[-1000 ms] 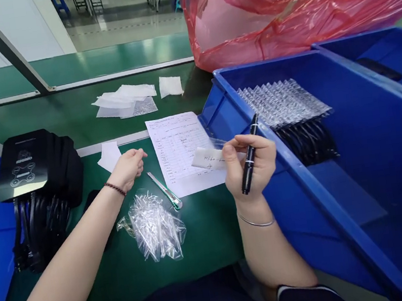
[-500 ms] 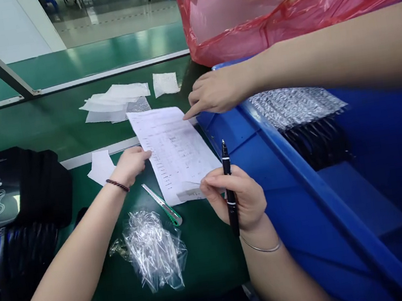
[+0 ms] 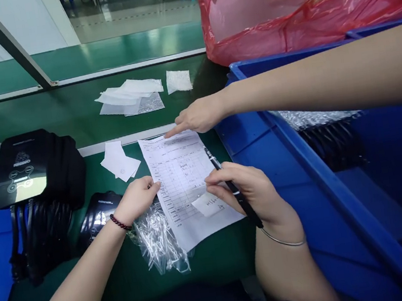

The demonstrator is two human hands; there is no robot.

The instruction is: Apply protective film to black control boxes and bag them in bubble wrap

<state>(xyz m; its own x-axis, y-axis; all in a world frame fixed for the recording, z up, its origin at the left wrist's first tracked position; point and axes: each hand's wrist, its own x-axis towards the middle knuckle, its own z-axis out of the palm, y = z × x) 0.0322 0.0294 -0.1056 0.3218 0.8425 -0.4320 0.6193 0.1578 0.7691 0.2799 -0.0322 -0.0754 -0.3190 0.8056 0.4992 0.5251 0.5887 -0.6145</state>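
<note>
A printed form (image 3: pixel 176 184) with a table and some handwriting lies on the green bench, partly over a clear plastic bag (image 3: pixel 158 246) of thin clear pieces. At its left edge, my left hand (image 3: pixel 138 199) pinches the paper between thumb and fingers. My right hand (image 3: pixel 255 192) is closed around a black pen (image 3: pixel 241 197), its tip pointing up and away over the sheet. A small white slip (image 3: pixel 207 204) with handwriting rests on the form beside my right fingers. Another person's hand (image 3: pixel 198 116) reaches in from the right, index finger on the form's top edge.
Black boxy devices with cables (image 3: pixel 35 169) are stacked at left, with another black device (image 3: pixel 99 212) near my left wrist. A blue bin (image 3: pixel 302 181) holding wrapped items stands right. Behind lie white pouches (image 3: pixel 129 93), paper slips (image 3: pixel 118 162) and a red plastic bag (image 3: pixel 280 20).
The form has come nearer to me and now covers the spot where the green box cutter lay. My right hand has tilted the pen from upright. The other person's finger remains at the form's top.
</note>
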